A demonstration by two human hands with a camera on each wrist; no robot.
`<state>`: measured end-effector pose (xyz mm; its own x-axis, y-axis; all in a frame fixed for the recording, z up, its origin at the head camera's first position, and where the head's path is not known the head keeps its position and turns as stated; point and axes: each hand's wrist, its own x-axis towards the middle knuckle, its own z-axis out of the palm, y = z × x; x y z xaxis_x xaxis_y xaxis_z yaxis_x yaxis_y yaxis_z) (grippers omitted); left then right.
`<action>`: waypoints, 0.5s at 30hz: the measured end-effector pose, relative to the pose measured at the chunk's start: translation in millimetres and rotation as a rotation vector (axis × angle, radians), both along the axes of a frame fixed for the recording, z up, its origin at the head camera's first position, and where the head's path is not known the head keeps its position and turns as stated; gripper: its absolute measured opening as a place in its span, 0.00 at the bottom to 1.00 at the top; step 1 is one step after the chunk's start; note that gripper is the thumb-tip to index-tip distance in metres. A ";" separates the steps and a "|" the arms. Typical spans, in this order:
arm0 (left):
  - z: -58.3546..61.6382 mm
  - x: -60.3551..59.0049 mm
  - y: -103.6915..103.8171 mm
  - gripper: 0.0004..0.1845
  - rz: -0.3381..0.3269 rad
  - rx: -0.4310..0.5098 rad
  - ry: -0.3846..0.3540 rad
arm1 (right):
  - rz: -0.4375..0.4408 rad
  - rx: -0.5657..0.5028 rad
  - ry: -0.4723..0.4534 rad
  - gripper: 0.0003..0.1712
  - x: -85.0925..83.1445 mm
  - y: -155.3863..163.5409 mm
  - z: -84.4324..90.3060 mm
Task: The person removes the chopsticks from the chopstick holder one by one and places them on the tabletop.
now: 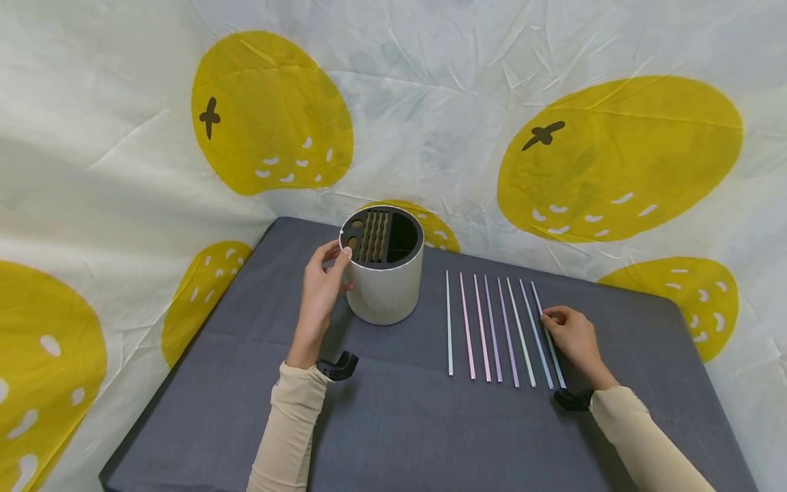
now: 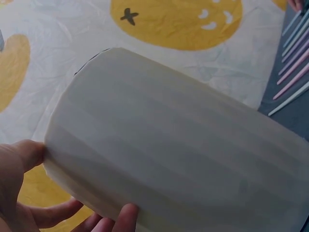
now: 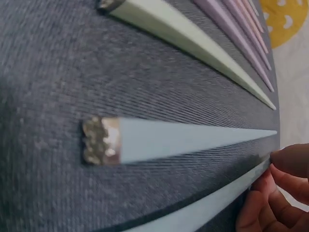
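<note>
A white round holder (image 1: 386, 287) with a black slotted top stands on the grey table (image 1: 393, 424). My left hand (image 1: 326, 277) grips its left wall, thumb near the rim. In the left wrist view the holder's wall (image 2: 183, 154) fills the frame, with my thumb and fingers (image 2: 120, 217) curled round it. Several pastel chopsticks (image 1: 492, 328) lie side by side to the right of the holder. My right hand (image 1: 553, 320) pinches the rightmost pale blue chopstick (image 1: 537, 297) near its thin far end. The right wrist view shows that chopstick (image 3: 203, 212) between my fingertips (image 3: 285, 162).
White cloth with large yellow shapes (image 1: 621, 157) hangs behind and beside the table. Its front-left edge (image 1: 160, 410) and right edge (image 1: 719, 396) drop away. A second blue chopstick with a metallic butt (image 3: 99, 140) lies next to the pinched one.
</note>
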<state>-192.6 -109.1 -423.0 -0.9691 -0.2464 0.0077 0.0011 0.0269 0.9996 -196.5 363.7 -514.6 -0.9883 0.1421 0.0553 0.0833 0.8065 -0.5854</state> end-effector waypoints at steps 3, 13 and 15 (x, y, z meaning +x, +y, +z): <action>-0.9 0.9 0.9 0.30 -0.001 -0.004 -0.005 | -0.004 0.050 0.019 0.16 0.4 -2.9 -3.4; 7.5 -10.1 -2.8 0.31 -0.082 0.003 -0.022 | -0.021 0.056 0.040 0.16 -9.4 -4.2 1.6; 8.1 -9.7 -8.7 0.31 -0.117 0.007 -0.037 | -0.013 0.038 0.010 0.18 -9.1 -3.0 4.1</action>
